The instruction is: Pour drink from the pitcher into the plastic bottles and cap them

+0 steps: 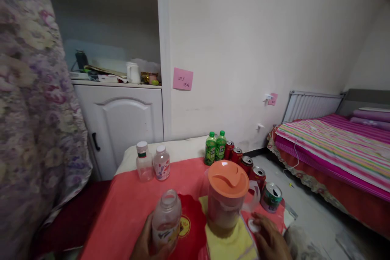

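My left hand [147,240] is wrapped round a clear plastic bottle [167,224], upright and without its cap, above a red tray [195,227] with a yellow emblem. At the right, my right hand [269,239] pinches a white bottle cap [252,225] between thumb and fingers. Between the hands stands a clear pitcher [224,213] with an orange lid [228,178], on a folded yellow cloth [230,245]. The pitcher's handle points right, near my right hand. Liquid in the pitcher is hard to make out.
Two capped clear bottles [145,165] stand at the table's back left. Two green bottles [210,149] and several red cans [246,165] line the back right, with a green can [271,198] nearest me. A bed [332,146] is at the right, a white cabinet [128,115] behind left.
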A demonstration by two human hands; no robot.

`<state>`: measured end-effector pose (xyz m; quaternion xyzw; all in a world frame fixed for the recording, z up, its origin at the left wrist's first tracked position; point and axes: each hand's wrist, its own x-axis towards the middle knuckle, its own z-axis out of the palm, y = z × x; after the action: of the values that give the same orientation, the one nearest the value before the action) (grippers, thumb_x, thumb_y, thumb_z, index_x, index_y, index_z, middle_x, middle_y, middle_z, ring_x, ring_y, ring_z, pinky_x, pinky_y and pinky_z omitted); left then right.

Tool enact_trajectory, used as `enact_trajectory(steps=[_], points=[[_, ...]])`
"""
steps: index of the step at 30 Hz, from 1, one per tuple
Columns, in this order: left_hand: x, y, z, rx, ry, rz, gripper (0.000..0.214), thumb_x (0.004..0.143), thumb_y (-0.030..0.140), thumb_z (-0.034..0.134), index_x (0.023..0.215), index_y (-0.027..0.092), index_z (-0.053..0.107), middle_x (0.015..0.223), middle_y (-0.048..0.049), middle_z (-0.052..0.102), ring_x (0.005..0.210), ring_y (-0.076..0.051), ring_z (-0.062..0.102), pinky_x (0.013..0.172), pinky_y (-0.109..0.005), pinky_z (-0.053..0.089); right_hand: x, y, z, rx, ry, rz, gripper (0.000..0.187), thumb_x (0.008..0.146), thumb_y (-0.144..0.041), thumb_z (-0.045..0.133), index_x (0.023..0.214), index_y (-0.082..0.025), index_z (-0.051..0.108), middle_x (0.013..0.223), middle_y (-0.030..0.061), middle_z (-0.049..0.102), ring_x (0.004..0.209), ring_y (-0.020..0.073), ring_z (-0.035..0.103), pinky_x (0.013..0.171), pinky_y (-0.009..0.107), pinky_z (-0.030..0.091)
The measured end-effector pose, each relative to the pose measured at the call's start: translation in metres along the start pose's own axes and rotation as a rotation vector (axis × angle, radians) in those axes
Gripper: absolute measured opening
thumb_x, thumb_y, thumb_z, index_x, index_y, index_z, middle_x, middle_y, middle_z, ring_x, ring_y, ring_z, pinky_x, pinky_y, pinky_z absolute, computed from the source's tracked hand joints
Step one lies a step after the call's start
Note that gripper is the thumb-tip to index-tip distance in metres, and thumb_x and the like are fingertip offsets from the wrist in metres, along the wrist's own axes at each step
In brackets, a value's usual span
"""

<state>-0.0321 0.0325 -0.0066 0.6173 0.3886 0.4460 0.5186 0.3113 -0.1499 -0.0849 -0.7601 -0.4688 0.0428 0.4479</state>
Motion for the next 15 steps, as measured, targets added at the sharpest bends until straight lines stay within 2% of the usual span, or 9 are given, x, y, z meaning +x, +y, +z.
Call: enact_trajectory(steps=[3, 6, 9, 12, 15], points=[[0.0, -0.004, 0.0, -0.103, 0.021, 0.003, 0.085, 0.051, 0.066, 0.08, 0.119, 0.021, 0.054, 0.114, -0.0096, 0.075, 0.107, -0.036, 0.07, 0.09, -0.042, 0.059, 0.001, -0.011, -0.009, 0.079, 0.033, 0.043, 0.035, 0.081, -0.046, 0.06, 0.102, -0.023, 0.075, 0.125, 0.0123, 0.072, 0.12, 0.0327, 0.064, 0.104, 0.048, 0.051], [0.0, -0.002, -0.002, -0.164, -0.023, -0.032, 0.084, 0.052, 0.059, 0.085, 0.119, 0.021, 0.053, 0.114, -0.0104, 0.075, 0.106, -0.034, 0.071, 0.088, -0.04, 0.06, 0.003, -0.035, -0.023, 0.202, 0.032, 0.116, 0.042, 0.083, -0.052, 0.059, 0.107, -0.021, 0.072, 0.124, 0.0124, 0.072, 0.12, 0.0317, 0.063, 0.102, 0.042, 0.052], [-0.001, 0.005, -0.004, -0.24, -0.024, -0.07, 0.079, 0.051, 0.051, 0.088, 0.116, 0.02, 0.055, 0.109, -0.0101, 0.077, 0.102, -0.034, 0.072, 0.083, -0.04, 0.061, 0.01, -0.057, -0.033, 0.339, 0.076, 0.175, 0.045, 0.085, -0.057, 0.055, 0.113, -0.025, 0.068, 0.124, 0.0073, 0.072, 0.118, 0.0285, 0.064, 0.1, 0.034, 0.053], [-0.003, 0.013, -0.005, -0.343, 0.004, -0.093, 0.077, 0.048, 0.049, 0.09, 0.111, 0.018, 0.058, 0.101, -0.0113, 0.079, 0.096, -0.037, 0.073, 0.079, -0.042, 0.061, 0.021, -0.065, -0.032, 0.466, 0.141, 0.217, 0.049, 0.081, -0.062, 0.058, 0.112, -0.025, 0.067, 0.121, 0.0052, 0.072, 0.113, 0.0266, 0.065, 0.094, 0.028, 0.053], [-0.004, 0.018, -0.006, -0.391, 0.009, -0.112, 0.071, 0.05, 0.047, 0.09, 0.109, 0.018, 0.06, 0.097, -0.0115, 0.08, 0.093, -0.037, 0.074, 0.078, -0.043, 0.061, 0.035, -0.07, -0.026, 0.547, 0.158, 0.241, 0.051, 0.075, -0.064, 0.064, 0.106, -0.023, 0.067, 0.11, 0.0059, 0.076, 0.107, 0.0274, 0.066, 0.087, 0.028, 0.054]])
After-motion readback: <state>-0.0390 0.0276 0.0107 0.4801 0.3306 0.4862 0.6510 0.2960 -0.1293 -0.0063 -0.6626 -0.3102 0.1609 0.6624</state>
